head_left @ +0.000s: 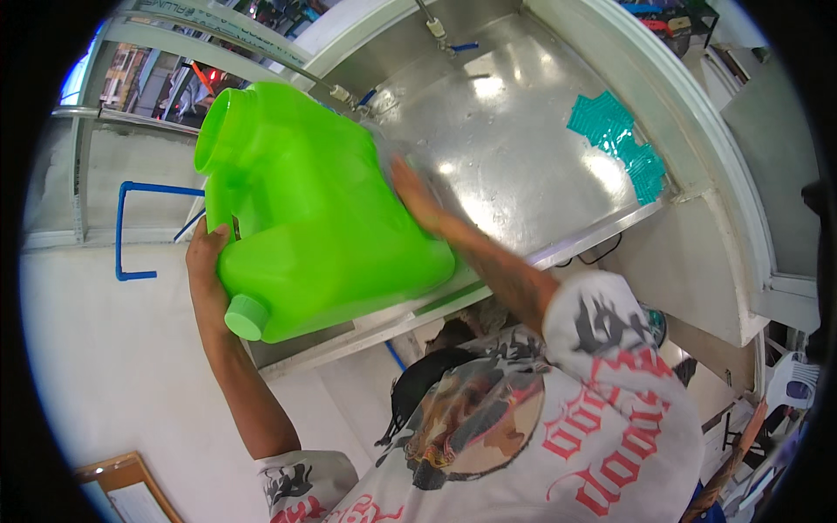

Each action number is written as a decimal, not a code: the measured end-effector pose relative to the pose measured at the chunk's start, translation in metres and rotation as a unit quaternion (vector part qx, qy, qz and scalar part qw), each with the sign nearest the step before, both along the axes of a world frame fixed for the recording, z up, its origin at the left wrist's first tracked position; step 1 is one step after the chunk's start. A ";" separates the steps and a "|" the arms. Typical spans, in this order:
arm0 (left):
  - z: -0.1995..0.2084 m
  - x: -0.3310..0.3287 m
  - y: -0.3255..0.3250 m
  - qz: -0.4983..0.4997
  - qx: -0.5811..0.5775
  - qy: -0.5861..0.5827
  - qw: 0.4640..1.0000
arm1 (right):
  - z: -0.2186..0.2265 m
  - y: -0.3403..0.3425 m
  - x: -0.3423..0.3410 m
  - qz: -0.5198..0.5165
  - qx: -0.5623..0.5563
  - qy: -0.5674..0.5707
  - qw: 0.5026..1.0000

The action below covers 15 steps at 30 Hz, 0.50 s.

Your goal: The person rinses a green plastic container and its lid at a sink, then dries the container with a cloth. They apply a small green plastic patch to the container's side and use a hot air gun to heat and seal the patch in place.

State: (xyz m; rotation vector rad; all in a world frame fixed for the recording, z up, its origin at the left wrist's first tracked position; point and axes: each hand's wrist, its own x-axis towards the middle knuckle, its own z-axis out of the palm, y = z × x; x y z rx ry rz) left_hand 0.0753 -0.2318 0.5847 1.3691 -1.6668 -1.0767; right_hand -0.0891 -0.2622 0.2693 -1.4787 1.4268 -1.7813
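Note:
A large bright green plastic jug (323, 200) is tipped on its side over the near left part of the steel sink. Its wide round mouth, uncapped, points to the upper left, and a small pale green cap (247, 317) sits at the lower left corner. My left hand (207, 248) is closed round the jug's handle. My right hand (413, 193) lies against the jug's right-hand side, its fingers blurred by motion. Something greyish and blurred (381, 144) shows by those fingertips; I cannot make out what it is.
The stainless steel sink (514, 166) has two taps with blue levers (465, 46) at its back. Teal textured sheets (619, 144) lie at its right end. A blue pipe frame (119, 231) stands out at the left, and a brown-framed board (126, 488) is at the lower left.

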 end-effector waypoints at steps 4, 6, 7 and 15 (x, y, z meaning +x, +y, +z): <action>-0.007 0.010 0.000 -0.014 0.025 0.105 0.994 | 0.004 0.174 0.054 0.146 0.323 0.148 0.923; -0.009 0.027 -0.007 -0.055 0.044 0.144 0.987 | 0.030 0.217 0.075 0.062 0.102 0.048 0.992; -0.013 0.038 -0.012 -0.087 0.070 0.162 0.980 | 0.045 0.227 0.080 0.041 0.056 0.024 0.997; -0.086 0.151 0.009 -0.197 -0.050 0.393 0.897 | 0.208 0.191 0.127 0.110 -0.182 0.223 0.951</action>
